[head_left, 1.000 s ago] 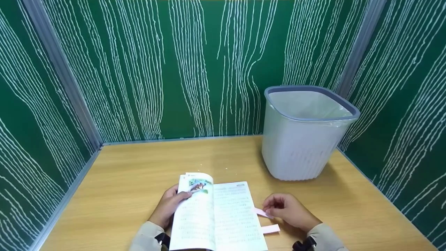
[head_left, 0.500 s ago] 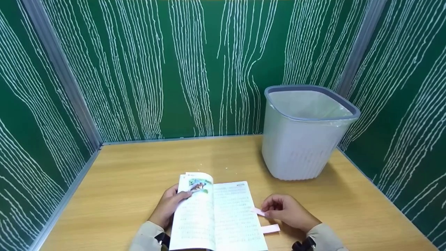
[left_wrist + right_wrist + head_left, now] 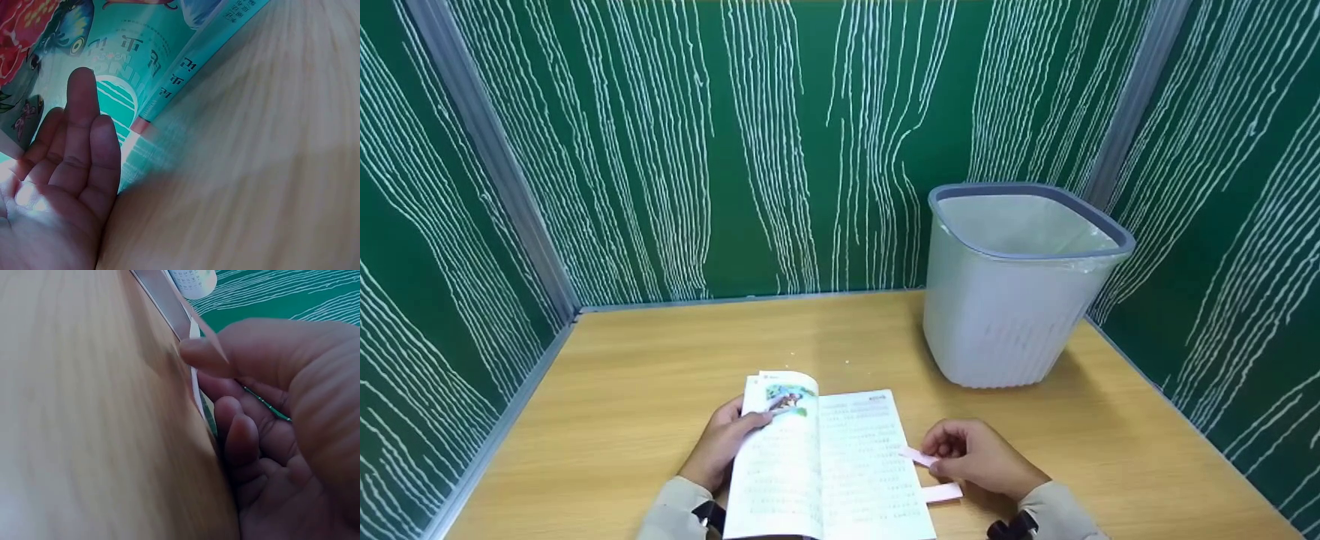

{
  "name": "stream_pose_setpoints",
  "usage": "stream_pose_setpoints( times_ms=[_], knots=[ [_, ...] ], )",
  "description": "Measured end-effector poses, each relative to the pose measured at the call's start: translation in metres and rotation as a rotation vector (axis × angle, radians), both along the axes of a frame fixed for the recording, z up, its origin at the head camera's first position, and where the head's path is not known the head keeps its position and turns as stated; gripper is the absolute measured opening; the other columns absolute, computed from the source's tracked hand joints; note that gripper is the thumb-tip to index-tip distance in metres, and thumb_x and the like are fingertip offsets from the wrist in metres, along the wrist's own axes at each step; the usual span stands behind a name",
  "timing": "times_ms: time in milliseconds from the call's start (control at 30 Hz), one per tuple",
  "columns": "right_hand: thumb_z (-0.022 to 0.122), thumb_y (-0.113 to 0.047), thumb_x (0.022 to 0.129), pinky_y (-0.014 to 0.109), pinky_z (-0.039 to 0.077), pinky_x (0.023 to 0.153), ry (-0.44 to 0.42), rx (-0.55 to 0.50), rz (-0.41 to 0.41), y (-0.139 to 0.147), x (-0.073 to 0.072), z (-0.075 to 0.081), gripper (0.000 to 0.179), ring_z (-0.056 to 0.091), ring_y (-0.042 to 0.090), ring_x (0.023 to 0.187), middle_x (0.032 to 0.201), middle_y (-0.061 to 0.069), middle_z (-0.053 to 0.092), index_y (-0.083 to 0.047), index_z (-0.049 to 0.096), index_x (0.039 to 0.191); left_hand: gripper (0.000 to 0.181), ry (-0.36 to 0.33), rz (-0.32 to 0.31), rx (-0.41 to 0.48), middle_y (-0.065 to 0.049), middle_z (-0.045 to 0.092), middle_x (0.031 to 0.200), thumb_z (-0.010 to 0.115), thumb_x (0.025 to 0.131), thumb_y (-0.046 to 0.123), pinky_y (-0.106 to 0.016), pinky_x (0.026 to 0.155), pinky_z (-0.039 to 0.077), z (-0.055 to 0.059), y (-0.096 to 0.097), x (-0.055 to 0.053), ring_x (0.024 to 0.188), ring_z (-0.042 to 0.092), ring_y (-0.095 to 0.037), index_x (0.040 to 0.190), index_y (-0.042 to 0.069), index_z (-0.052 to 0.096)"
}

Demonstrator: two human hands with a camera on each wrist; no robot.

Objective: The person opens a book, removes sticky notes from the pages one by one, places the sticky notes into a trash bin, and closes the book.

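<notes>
An open book (image 3: 861, 469) shows printed text on both pages and a small picture at the top left. My left hand (image 3: 717, 446) holds its left side, thumb on the page. In the left wrist view, the fingers of that hand (image 3: 84, 146) lie against the teal illustrated cover (image 3: 140, 34). At the book's right edge my right hand (image 3: 988, 459) pinches a pink paper strip (image 3: 915, 455) between thumb and fingers, its inner end overlapping the page. A second pink strip (image 3: 943, 493) juts out lower down that edge.
A white bin (image 3: 1005, 315) with a grey-blue rim and a liner bag stands at the back right of the wooden table (image 3: 675, 345). Tiny white specks (image 3: 847, 362) lie beyond the book. Green walls (image 3: 885, 150) with white lines enclose the table.
My right hand has moved slightly left, and the upper pink strip now reaches a little further over the page. The left hand and the book stay put.
</notes>
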State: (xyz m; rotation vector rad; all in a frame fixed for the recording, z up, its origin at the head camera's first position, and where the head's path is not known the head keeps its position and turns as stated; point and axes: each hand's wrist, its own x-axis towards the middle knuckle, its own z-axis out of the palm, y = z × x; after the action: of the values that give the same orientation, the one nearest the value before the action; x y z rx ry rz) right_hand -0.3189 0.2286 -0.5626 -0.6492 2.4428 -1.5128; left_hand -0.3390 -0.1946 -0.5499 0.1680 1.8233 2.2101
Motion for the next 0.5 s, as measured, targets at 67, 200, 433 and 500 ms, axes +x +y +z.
stream_pose_setpoints(
  times_ms=[67, 200, 433, 500],
  knots=[
    [0.084, -0.011, 0.083, 0.019, 0.051, 0.071, -0.005, 0.009, -0.012, -0.0012, 0.0003, 0.0006, 0.022, 0.06, 0.01, 0.08, 0.093, 0.009, 0.068, -0.01, 0.073, 0.103, 0.065, 0.0, -0.002, 0.003, -0.012, 0.074, 0.114, 0.065, 0.099, 0.019, -0.035, 0.083, 0.063, -0.0001, -0.0003, -0.0001, 0.094, 0.076, -0.024, 0.154, -0.002, 0.037],
    [0.084, -0.01, 0.083, 0.019, 0.051, 0.07, -0.008, 0.013, -0.021, -0.0033, 0.0034, 0.0036, 0.022, 0.059, 0.011, 0.08, 0.093, 0.011, 0.068, -0.008, 0.073, 0.103, 0.066, -0.006, -0.006, 0.01, -0.013, 0.074, 0.114, 0.065, 0.099, 0.019, -0.035, 0.083, 0.063, 0.0002, -0.0008, 0.0002, 0.094, 0.076, -0.024, 0.155, -0.001, 0.037],
    [0.082, -0.01, 0.085, 0.019, 0.051, 0.069, -0.015, 0.003, -0.008, -0.0035, 0.0047, 0.0059, 0.021, 0.061, 0.011, 0.079, 0.092, 0.011, 0.068, -0.008, 0.073, 0.103, 0.064, -0.021, -0.007, 0.002, -0.014, 0.073, 0.117, 0.065, 0.099, 0.02, -0.036, 0.084, 0.063, 0.0019, -0.0012, 0.0014, 0.095, 0.076, -0.026, 0.155, 0.002, 0.038],
    [0.082, -0.011, 0.085, 0.02, 0.051, 0.069, -0.014, 0.0, -0.016, -0.0032, 0.0047, 0.0064, 0.021, 0.061, 0.012, 0.08, 0.092, 0.01, 0.069, -0.009, 0.073, 0.104, 0.064, -0.02, -0.005, -0.003, -0.014, 0.073, 0.117, 0.065, 0.099, 0.021, -0.036, 0.084, 0.063, 0.0021, -0.0011, 0.0014, 0.096, 0.076, -0.026, 0.155, 0.002, 0.039]
  ],
)
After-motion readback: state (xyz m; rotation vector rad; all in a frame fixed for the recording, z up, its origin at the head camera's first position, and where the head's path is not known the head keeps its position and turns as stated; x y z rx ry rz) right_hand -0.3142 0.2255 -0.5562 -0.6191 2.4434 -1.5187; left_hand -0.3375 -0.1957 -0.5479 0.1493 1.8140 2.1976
